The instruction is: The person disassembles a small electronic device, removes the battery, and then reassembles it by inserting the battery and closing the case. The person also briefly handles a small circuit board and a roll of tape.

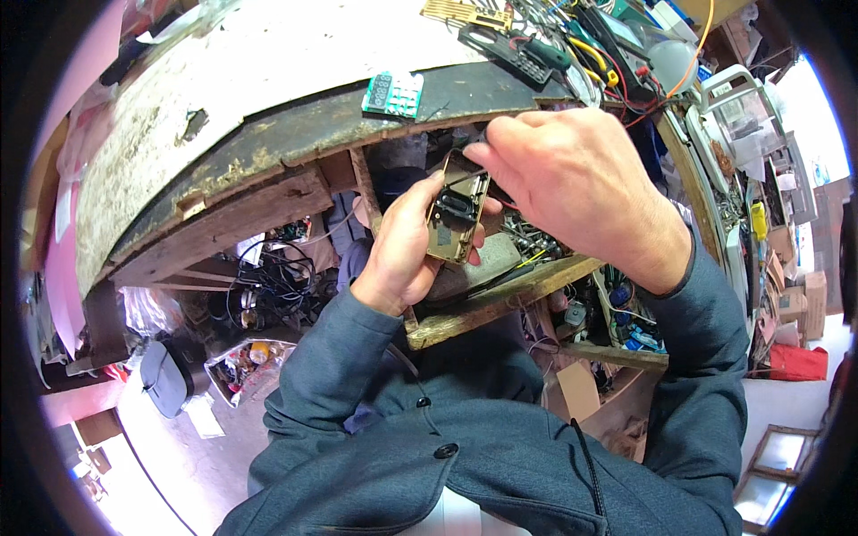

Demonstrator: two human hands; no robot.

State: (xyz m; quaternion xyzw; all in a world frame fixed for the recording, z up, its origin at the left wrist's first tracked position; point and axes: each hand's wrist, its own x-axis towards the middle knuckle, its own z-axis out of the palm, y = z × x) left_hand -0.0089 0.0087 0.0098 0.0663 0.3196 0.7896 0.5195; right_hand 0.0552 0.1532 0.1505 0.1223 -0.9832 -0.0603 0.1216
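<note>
My left hand (402,246) is closed round a small gold-coloured rectangular casing (443,239), held tilted above an open drawer. Inside the casing sits a black part (458,205). At the casing's upper end is my right hand (585,183), its thumb and forefinger pinched together. What those fingertips grip, if anything, is hidden by the hand. Just beyond on the bench edge lies a small green circuit board (393,96) with a dark digit display and white buttons.
The drawer's wooden front (509,299) runs beneath my hands, with loose metal parts inside. A long black device (506,55), a green-handled tool (547,54) and tangled wires crowd the bench's far right. Black cables (268,281) fill the shelf at left. A box of odds and ends (250,366) stands below.
</note>
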